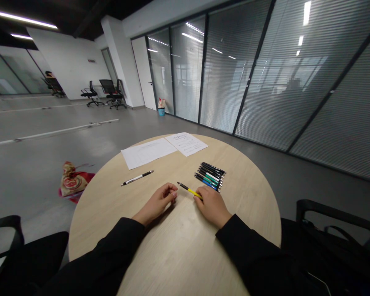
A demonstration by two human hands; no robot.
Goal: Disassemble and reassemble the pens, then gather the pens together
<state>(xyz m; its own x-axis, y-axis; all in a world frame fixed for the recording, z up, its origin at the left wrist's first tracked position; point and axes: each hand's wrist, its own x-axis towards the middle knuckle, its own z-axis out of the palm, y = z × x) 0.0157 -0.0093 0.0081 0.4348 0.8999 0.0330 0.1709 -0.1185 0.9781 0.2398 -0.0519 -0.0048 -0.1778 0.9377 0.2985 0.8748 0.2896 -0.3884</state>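
Between the fingers of my right hand (211, 204) is a yellow and black pen (188, 190), its dark end pointing up and left toward my other hand. My left hand (159, 200) rests on the round table with curled fingers, near the pen's dark end but apart from it; nothing shows in it. Just beyond my right hand lies a row of several pens (210, 176), mostly black, with white, green and blue ones among them. A single white and black pen (137, 178) lies by itself to the left.
Two printed paper sheets (149, 152) lie on the far side of the round wooden table (101, 222). Black chairs stand at the left (27, 246) and right (333, 213). A red and tan bag (74, 181) is on the floor at left. Glass partitions with blinds line the back.
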